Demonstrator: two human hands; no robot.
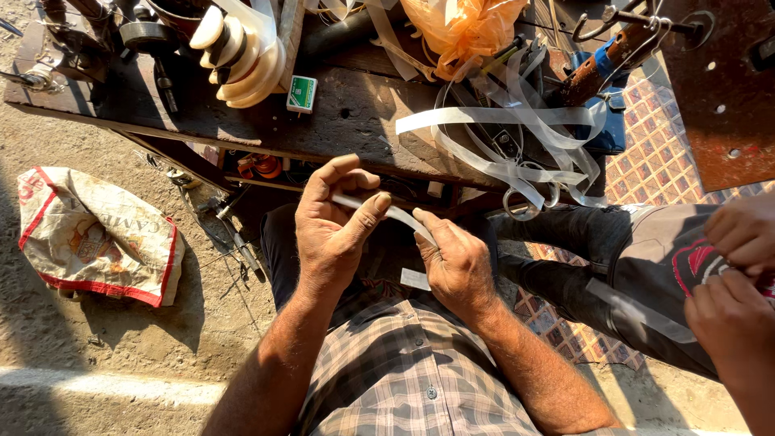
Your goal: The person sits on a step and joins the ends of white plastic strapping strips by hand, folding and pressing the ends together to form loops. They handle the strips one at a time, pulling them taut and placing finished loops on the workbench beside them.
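While we are looking down from the head camera, we are seeing both of our hands working one clear plastic strip [397,215] over our lap, just in front of the dark wooden counter [339,121]. Our left hand [331,230] is pinching the strip's left end between thumb and fingers, grip closed on it, fingers curled. Our right hand [456,262] is closing over the strip's lower right end, thumb and fingers folded around it, so both grips are holding the same strip. The strip is running with its long axis from upper left down to lower right, spanning the gap between the two hands; the left hand is sitting higher and nearer the counter, the right lower and nearer our checked shirt [404,371]. A small loose piece of strip [415,278] is lying just beside the right hand; we cannot tell whether it is joined to the held strip.

On the counter a tangle of the same clear strips [517,145] is lying well apart from the hands, up and to the right, with an orange plastic bag [462,28] behind it, a small green and white box [302,93] and cream-coloured spools [242,52] to the left. A printed sack [97,234] is lying on the ground at left. At right, another person's hands [739,282] are holding a separate strip [638,311] over dark trousers.
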